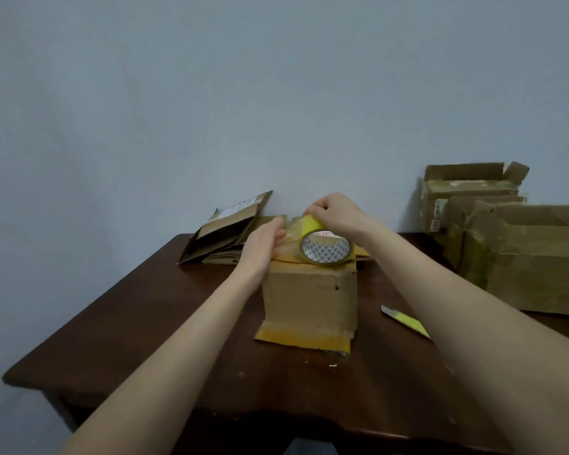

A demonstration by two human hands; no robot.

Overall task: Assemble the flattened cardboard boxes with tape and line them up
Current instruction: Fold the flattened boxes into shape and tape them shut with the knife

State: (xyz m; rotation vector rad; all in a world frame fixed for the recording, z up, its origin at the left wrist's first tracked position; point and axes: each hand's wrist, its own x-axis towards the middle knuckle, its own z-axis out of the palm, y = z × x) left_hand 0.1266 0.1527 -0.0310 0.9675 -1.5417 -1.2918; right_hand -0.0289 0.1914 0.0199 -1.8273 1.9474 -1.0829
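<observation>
A small cardboard box (309, 292) stands upright in the middle of the dark wooden table (151, 323), with yellowish tape along its bottom flap. A roll of yellowish tape (326, 251) rests on the box's top. My right hand (332, 211) pinches the tape's free end above the roll. My left hand (265, 241) presses flat on the stretched tape at the box's top left edge. Flattened cardboard boxes (224, 228) lie stacked at the table's far edge, against the wall.
Several assembled, taped boxes (523, 257) stand in a group at the right of the table. A yellow utility knife (404, 320) lies on the table right of the small box, partly under my right forearm. A plain wall is behind.
</observation>
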